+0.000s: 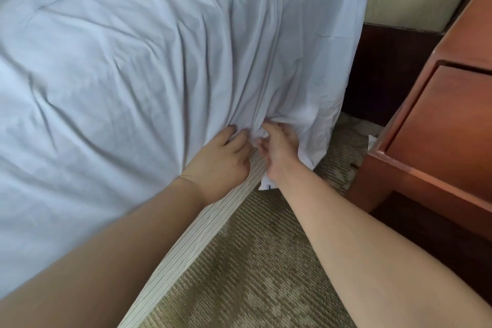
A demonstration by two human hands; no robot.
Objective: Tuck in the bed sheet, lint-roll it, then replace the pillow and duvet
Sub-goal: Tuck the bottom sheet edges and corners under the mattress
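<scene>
White sheet (149,61): wrinkled, over bed corner
left hand (222,153): grip clamped on sheet at striped mattress (186,242) edge
right hand (277,148): grip bunching sheet beside left

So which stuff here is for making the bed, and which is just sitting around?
For the job:
- bed sheet, bunched at the mattress edge
- left hand, gripping the sheet
- right hand, gripping the sheet
- striped mattress side

Just there:
- wooden nightstand
- carpet
</scene>
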